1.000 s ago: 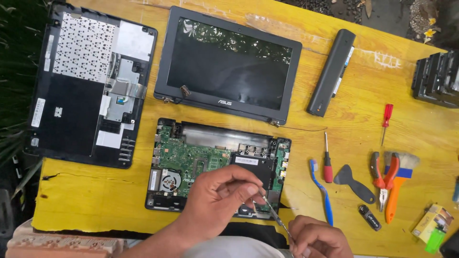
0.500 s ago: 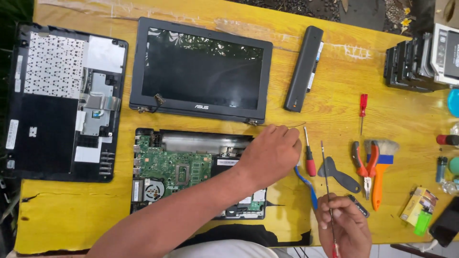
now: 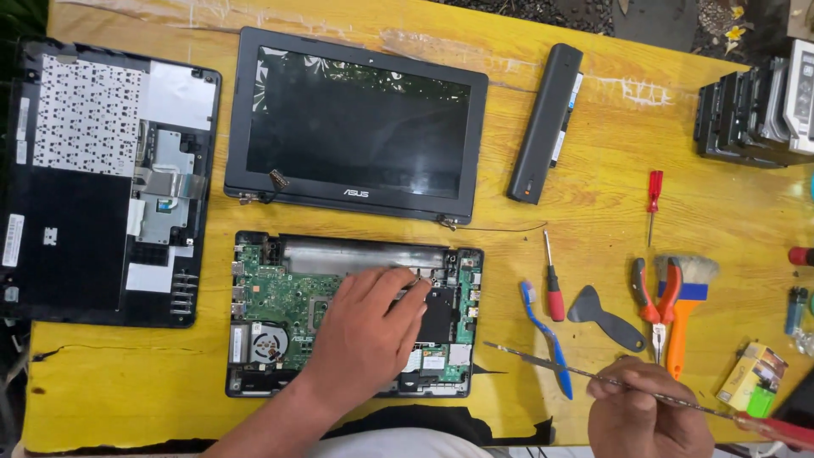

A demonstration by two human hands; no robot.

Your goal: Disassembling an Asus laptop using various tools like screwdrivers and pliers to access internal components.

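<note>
Change: the left hand point(image 3: 365, 335), which half a second ago reached toward the table's right part, is back on the open laptop base point(image 3: 254, 339).
Left hand: fingers spread, tips pressed on the board near the grey bar (holding nothing).
Right hand point(image 3: 649, 416): fingers pinched on a long thin screwdriver point(image 3: 593, 377), now nearly level, tip pointing left.
Laptop base: on the yellow table point(image 3: 593, 195), below the detached screen point(image 3: 356, 127).
Count: two small red screwdrivers, one blue toothbrush point(image 3: 547, 339), one battery point(image 3: 545, 123), one keyboard cover point(image 3: 106, 182).
</note>
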